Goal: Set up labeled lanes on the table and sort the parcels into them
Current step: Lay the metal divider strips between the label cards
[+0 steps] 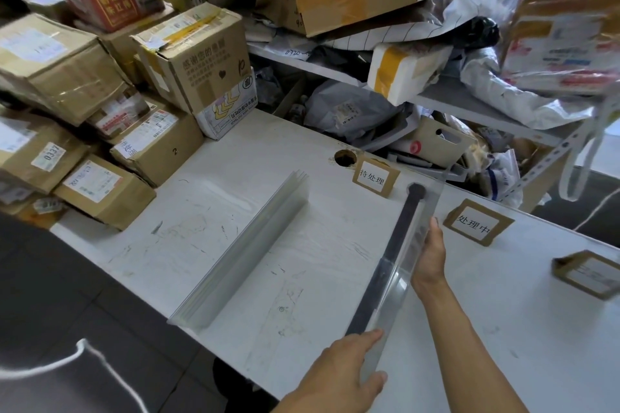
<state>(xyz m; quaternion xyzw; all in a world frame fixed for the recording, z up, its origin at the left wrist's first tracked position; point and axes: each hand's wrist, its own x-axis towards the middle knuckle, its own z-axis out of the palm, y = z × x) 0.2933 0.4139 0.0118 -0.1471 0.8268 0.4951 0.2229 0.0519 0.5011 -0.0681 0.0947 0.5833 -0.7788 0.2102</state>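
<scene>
A: Hands — what's the grip rn?

B: Both on the clear divider [407, 265], the one standing on edge on the table [503, 329]. My left hand [339, 375] is at its near end, fingers out fairly straight, index on top of the near edge, thumb on the other side. Not a tight fist, more a loose pinch/steady. My right hand [431, 255] is further along, flat against the divider's right face, fingers straight, pressing.

A: What's the dark bar?

B: A black rod [389, 265] lying along the divider's left side, right next to it, running from near my left fingertips up to past my right hand. Touching the plastic or not, can't tell.

A: Labels?

B: Three cardboard label cards. First label card [375, 178] is just beyond the rod's far end, a bit left. Second label card [476, 222] is just right of my right fingertips. Third label card [588, 273] is well right of my right arm, blurry, can't read it.

A: Other divider?

B: Stack of clear dividers [248, 251] left of my left hand, well apart, roughly parallel to the one I'm holding.

A: Parcels?

B: Pile of boxes [100, 104] at the table's far-left end, way left of both hands. More parcels on the shelf [453, 100] behind the table.
</scene>
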